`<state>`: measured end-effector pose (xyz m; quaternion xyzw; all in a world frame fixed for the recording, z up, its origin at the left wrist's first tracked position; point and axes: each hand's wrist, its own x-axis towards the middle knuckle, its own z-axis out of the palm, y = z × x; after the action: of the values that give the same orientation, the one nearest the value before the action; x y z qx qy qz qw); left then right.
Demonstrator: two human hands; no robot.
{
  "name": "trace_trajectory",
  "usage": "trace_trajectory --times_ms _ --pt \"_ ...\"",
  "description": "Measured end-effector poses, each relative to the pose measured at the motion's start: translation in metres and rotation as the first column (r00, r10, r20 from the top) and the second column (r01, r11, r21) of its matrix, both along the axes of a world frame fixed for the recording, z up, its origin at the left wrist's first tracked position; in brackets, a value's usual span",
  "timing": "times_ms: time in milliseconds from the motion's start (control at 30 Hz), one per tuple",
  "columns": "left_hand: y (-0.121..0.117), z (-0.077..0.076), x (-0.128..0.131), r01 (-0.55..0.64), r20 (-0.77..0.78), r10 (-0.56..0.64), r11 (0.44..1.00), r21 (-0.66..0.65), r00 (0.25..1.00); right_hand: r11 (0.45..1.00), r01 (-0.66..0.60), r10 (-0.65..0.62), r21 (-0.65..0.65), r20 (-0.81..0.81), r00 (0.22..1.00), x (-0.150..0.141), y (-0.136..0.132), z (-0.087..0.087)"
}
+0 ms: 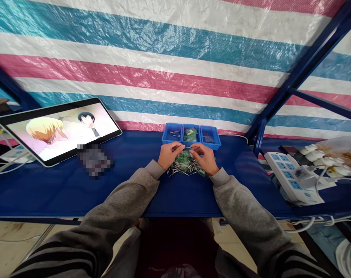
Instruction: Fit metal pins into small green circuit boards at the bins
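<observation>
My left hand [170,153] and my right hand [205,157] face each other above a pile of thin metal pins [185,168] on the blue table. Thumb and fingers of each hand are pinched together. Something small and thin shows between the fingertips, too small to name. Green pieces [184,156] lie among the pins, partly hidden by my hands. Just behind stand three blue bins: the left bin [172,141] holds a few pins, the middle bin [191,143] green pieces, and the right bin [211,145] small dark pieces.
A tablet [62,129] playing a cartoon leans at the table's left, with a blurred-out object [95,160] before it. To the right are a white power strip [294,177] with cables and several white bottles [316,155]. A striped tarp [178,81] hangs behind the blue table [129,154].
</observation>
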<state>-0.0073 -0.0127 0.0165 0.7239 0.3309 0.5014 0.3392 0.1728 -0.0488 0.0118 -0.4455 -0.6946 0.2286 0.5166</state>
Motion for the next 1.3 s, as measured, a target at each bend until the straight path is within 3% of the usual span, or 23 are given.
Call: trace_trajectory --times_ms 233,500,667,867,1067,1200,1300 --pt "-0.0022 -0.0001 0.0007 0.027 -0.011 -0.027 0.999 -0.039 1.0 1.0 -0.014 0.014 0.012 0.026 1.0 -0.0011 -0.0003 0.0004" --pt "-0.0035 -0.0007 0.0016 0.078 0.084 -0.072 0.994 -0.077 0.994 1.0 -0.002 0.002 -0.011 0.004 1.0 -0.0016 -0.0015 0.001" --pt "-0.0057 0.0032 0.0018 0.074 0.044 -0.071 0.995 -0.068 0.996 1.0 -0.008 0.008 -0.026 0.023 1.0 -0.0019 -0.0022 0.0021" --pt "-0.0061 0.0042 0.0014 0.213 0.095 -0.202 0.968 -0.129 0.975 0.999 0.044 -0.044 -0.018 -0.006 0.999 -0.0008 -0.002 0.0042" --pt "-0.005 0.004 -0.0009 0.13 -0.029 -0.131 0.991 -0.014 0.991 0.999 0.049 -0.049 -0.005 -0.005 0.999 -0.0007 -0.002 0.0047" --pt "-0.0033 0.0033 -0.0013 0.155 -0.015 -0.155 0.987 -0.034 0.988 0.999 0.046 -0.046 0.004 -0.011 0.999 -0.0009 -0.0021 0.0044" --pt "-0.0004 0.0018 -0.0015 0.099 -0.08 -0.097 0.995 0.024 0.992 0.999 0.046 -0.046 0.001 -0.012 0.999 -0.0006 -0.002 0.004"
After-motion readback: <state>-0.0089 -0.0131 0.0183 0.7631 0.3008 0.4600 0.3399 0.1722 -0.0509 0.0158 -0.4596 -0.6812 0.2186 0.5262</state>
